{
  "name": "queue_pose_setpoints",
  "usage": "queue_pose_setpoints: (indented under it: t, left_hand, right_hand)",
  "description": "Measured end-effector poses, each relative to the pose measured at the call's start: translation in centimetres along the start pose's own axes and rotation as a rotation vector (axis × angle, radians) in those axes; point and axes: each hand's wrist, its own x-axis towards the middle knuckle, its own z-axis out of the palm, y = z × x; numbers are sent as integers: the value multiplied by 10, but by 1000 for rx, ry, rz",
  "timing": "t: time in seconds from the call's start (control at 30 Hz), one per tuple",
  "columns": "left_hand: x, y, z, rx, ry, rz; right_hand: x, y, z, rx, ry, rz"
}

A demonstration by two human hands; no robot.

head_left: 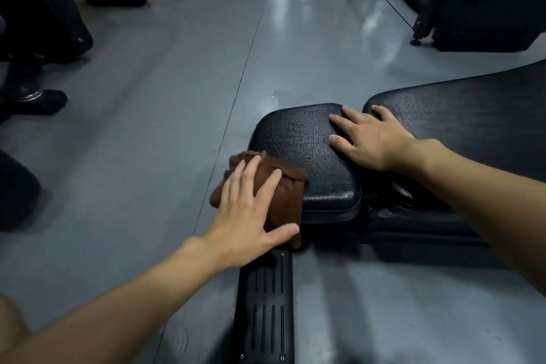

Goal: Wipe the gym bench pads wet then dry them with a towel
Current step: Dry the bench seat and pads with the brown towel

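Note:
A black gym bench stands in front of me, its small seat pad (301, 142) nearest and the long back pad (461, 115) running off to the right. A folded brown cloth (283, 186) lies over the seat pad's near left corner. My left hand (251, 210) presses flat on the cloth with straight, spread fingers. My right hand (369, 139) rests flat on the seat pad's right side, its fingers straight and reaching across the gap toward the back pad.
The bench's black ribbed foot plate (264, 310) lies on the grey floor (147, 127) below my left hand. A small wet patch (277, 96) marks the floor beyond the seat pad. Dark gym machines stand at the far left (44, 23) and far right (472, 0).

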Motion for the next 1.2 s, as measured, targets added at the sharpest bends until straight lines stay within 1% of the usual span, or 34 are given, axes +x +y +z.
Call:
queue_pose_setpoints:
  t: [0.07,0.17,0.27,0.33,0.47,0.6,0.7,0.77,0.8,0.87,0.9,0.93,1.07,1.2]
  left_hand:
    - [7,-15,-3,114,-7,181]
    - [21,-22,-6,222,12,322]
    - [33,-10,-6,293,45,373]
    - [37,-4,-7,330,42,395]
    - [38,5,-12,355,9,435]
    - [51,42,-9,367,6,554]
    - [48,31,-13,363,0,557]
    - [40,11,-15,360,-26,542]
    - [39,7,-15,363,-37,538]
    - [44,12,-15,365,-53,535]
    - [46,18,-14,365,-52,543]
    - [48,23,-14,367,-49,557]
    - [54,32,-15,367,-34,591]
    - [66,52,-13,395,-57,640]
  right_hand:
    - [-5,1,1,-13,-7,-19]
    - [-5,4,3,68,30,-32]
    - [-1,6,-4,319,60,-17]
    - [0,4,-10,438,92,-3]
    - [-5,1,-19,506,118,34]
    - [-6,1,-18,555,128,33]
    - [-6,7,-18,634,153,106]
    - [-11,10,-21,597,178,106]
    - [-14,14,-19,485,165,100]
    - [-22,24,-12,159,81,128]
    - [-25,27,-9,88,37,168]
    - [-25,31,-7,78,11,197]
    - [-19,34,-10,246,22,221]
    - [-15,39,-12,403,84,239]
